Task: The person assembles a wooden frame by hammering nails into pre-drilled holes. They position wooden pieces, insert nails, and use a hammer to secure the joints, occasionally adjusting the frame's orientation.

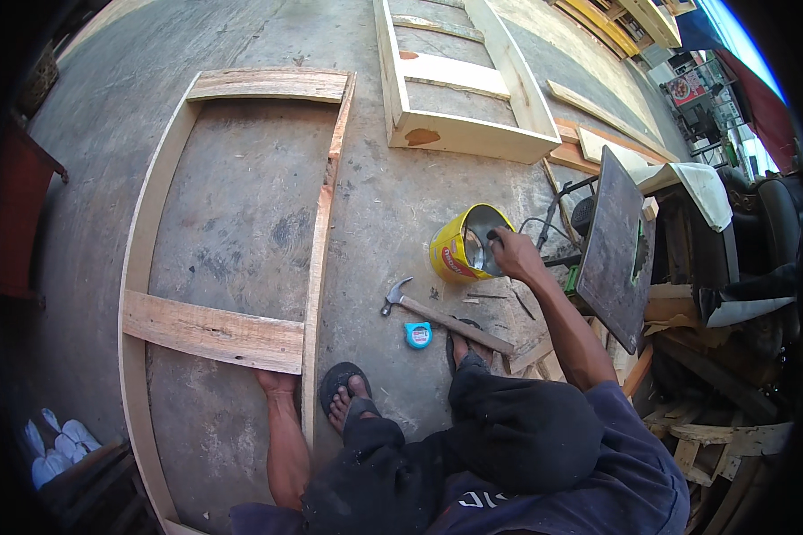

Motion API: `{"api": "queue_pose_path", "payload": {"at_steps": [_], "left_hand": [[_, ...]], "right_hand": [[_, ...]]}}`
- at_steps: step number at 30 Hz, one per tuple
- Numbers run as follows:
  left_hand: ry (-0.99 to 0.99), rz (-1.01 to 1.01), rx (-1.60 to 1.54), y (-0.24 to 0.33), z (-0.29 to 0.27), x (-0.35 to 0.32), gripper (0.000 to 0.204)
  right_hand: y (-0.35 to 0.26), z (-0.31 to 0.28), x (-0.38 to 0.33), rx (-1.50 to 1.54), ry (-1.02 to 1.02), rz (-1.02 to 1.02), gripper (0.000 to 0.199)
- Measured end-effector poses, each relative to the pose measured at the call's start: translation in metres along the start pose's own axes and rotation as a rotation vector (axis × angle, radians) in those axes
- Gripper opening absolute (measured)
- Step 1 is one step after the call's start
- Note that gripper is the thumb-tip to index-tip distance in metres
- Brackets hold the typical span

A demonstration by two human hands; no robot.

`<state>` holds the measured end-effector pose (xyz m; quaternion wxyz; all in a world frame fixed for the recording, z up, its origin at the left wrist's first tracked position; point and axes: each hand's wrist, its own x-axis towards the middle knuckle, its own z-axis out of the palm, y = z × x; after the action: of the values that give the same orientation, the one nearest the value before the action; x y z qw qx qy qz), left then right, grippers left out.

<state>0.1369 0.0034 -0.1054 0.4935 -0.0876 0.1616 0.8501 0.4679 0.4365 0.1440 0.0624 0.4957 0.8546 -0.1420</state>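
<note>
A long wooden frame (317, 241) lies on the floor at left, with a wide crosspiece (214, 332) between its sides. My left hand (278, 383) is at the near edge of that crosspiece, by its right end; the fingers are hidden beneath the board. At the right rim of a yellow tin (451, 257), my right hand (514, 253) is closed, fingertips at the mouth. The tin's contents are hard to make out. A claw hammer (446, 321) with a wooden handle lies below the tin, and a blue tape measure (418, 335) is beside it.
Another pale wooden frame (473, 134) lies farther off. A tilted dark table-saw top (611, 254) with a blade stands close to my right arm. Scrap wood (732, 437) is piled at lower right. My sandalled foot (348, 399) is beside the left frame; a red cabinet (18, 214) stands far left.
</note>
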Motion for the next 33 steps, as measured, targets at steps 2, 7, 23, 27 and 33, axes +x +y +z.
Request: {"api": "queue_pose_path", "payload": {"at_steps": [2,7,23,27,33], "left_hand": [[0.105,0.026,0.029,-0.002,0.003,-0.002,0.067],[0.142,0.012,0.290,-0.005,0.026,-0.029,0.064],[0.545,-0.116,0.597,-0.016,0.045,-0.034,0.047],[0.525,-0.054,0.617,-0.022,0.038,-0.037,0.050],[0.647,-0.014,0.842,-0.027,0.042,-0.038,0.045]], "right_hand": [[0.021,0.031,0.024,-0.094,-0.180,-0.105,0.033],[0.066,0.121,0.084,-0.221,-0.277,-0.213,0.024],[0.069,0.126,0.107,-0.347,-0.457,-0.174,0.024],[0.072,0.120,0.104,-0.367,-0.456,-0.179,0.024],[0.063,0.106,0.096,-0.381,-0.420,-0.184,0.024]]}}
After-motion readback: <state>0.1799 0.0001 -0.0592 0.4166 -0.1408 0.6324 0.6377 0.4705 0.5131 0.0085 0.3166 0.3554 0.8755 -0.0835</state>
